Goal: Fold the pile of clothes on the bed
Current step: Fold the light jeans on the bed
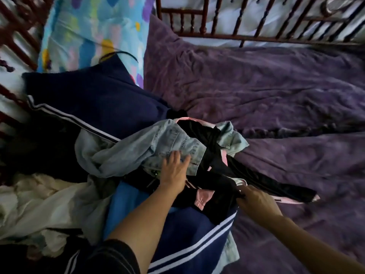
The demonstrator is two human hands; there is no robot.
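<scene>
A pile of clothes covers the left half of the bed. On top lies a light blue denim garment (150,147), crumpled. My left hand (173,171) rests flat on its lower edge with straight fingers. A black garment with pink trim (223,175) lies across the pile toward the right. My right hand (254,200) pinches the black fabric at its near edge. Navy garments with white stripes (94,101) lie under and behind these, and another striped navy piece (189,234) is near me. White fabric (39,204) is bunched at the left.
A purple bedspread (276,91) covers the right side of the bed. A pillow with a colourful blue print (92,30) leans at the head. Dark wooden spindle rails (256,22) run along the far side and the left edge.
</scene>
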